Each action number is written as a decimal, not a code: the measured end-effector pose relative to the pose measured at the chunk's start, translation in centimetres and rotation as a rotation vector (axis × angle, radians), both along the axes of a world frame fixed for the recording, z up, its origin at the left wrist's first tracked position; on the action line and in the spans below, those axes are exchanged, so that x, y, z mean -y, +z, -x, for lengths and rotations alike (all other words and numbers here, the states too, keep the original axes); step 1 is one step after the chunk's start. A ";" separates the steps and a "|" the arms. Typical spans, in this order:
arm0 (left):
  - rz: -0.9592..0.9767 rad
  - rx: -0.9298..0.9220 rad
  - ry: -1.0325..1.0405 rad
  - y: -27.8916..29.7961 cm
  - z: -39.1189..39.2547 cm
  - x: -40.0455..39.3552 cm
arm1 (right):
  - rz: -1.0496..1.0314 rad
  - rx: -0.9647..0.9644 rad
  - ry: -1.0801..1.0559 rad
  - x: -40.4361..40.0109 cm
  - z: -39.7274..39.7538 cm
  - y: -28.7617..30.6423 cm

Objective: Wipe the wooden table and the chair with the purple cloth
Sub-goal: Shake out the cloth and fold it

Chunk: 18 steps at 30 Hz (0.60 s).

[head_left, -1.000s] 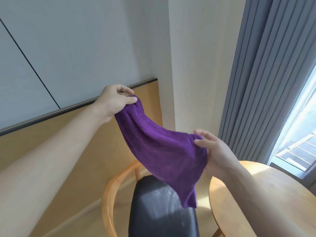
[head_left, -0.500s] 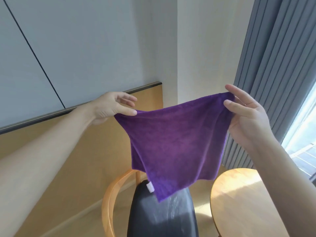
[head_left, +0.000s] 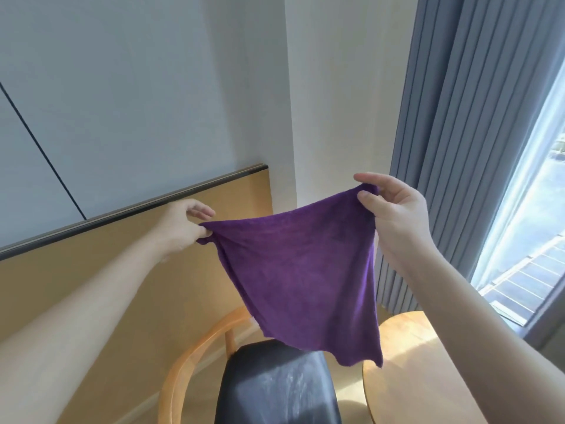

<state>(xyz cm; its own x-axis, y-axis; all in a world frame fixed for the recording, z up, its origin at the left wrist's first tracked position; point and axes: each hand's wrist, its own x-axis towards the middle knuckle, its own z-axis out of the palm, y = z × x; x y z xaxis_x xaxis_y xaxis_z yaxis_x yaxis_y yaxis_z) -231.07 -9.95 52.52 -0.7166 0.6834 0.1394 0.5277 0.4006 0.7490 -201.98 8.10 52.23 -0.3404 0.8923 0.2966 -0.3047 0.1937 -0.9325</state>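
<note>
purple cloth [head_left: 301, 270], fuzzy, hangs pinched between left hand [head_left: 180, 228] and right hand [head_left: 397, 209].

The purple cloth [head_left: 302, 270] is a soft, matt terry fabric with a fine nap. At 6 o'clock the chair [head_left: 195, 359] has a smooth, lightly glossy bent-wood frame and a glossy black leather-like seat [head_left: 275, 390]. At 5 o'clock the wooden table [head_left: 406, 362] shows a smooth, satin top. The grey curtain [head_left: 458, 117] is matt pleated cloth.
</note>
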 end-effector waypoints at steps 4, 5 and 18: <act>-0.006 0.133 0.000 0.4 0.0 -0.4 | -0.173 0.171 -0.120 -0.7 -0.2 0.0; 0.043 0.137 -0.032 0.9 0.0 -0.5 | -0.259 0.256 -0.157 -1.0 -0.2 0.0; -0.130 -0.081 -0.114 7.1 -1.3 -1.3 | -0.622 0.709 -0.198 -6.3 -4.0 2.5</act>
<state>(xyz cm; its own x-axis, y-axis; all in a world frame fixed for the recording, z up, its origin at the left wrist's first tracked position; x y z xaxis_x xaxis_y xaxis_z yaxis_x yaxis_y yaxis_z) -229.77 -8.67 59.61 -0.6187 0.7318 0.2856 0.6248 0.2380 0.7436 -197.99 14.38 54.74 -0.4827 0.7055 0.5189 0.3818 0.7027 -0.6004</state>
